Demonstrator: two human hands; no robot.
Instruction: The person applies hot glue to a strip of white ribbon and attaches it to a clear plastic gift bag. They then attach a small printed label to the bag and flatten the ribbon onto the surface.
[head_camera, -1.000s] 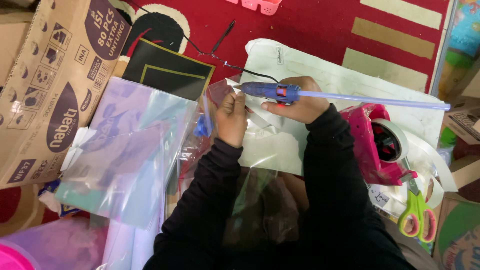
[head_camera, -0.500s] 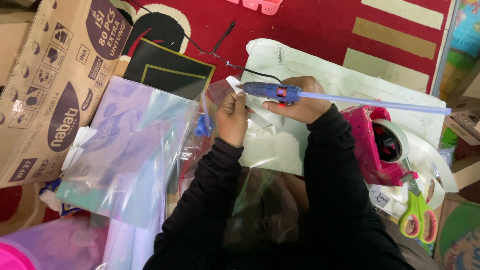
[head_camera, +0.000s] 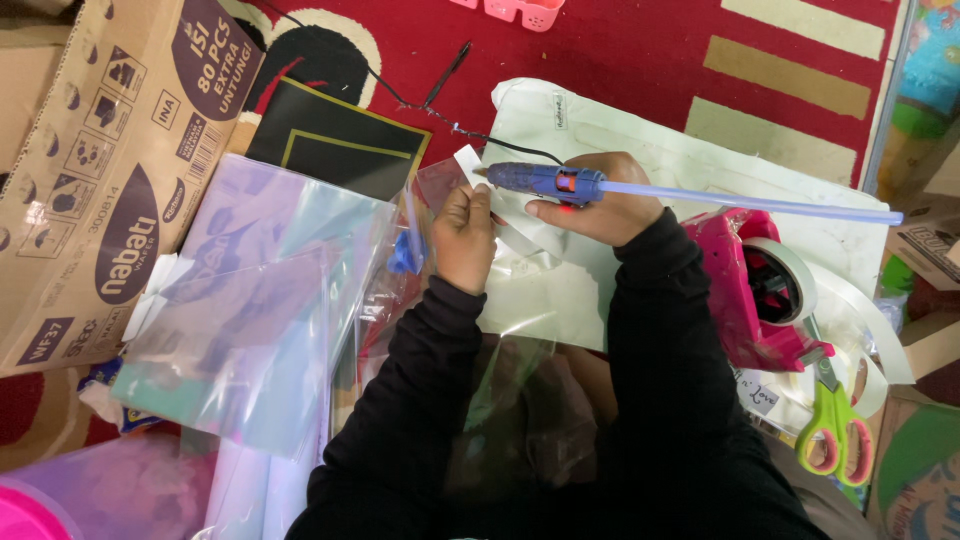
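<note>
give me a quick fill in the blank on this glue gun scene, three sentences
1. The right hand holds a blue ____ with a long clear stick out its back.
2. The scissors at lower right have ____ handles.
3. The tape dispenser beside the right sleeve is ____.

Missing words: glue gun; green; pink

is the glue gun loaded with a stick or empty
Loaded: a long translucent glue stick juts from the back of the blue glue gun in the right hand.
</note>
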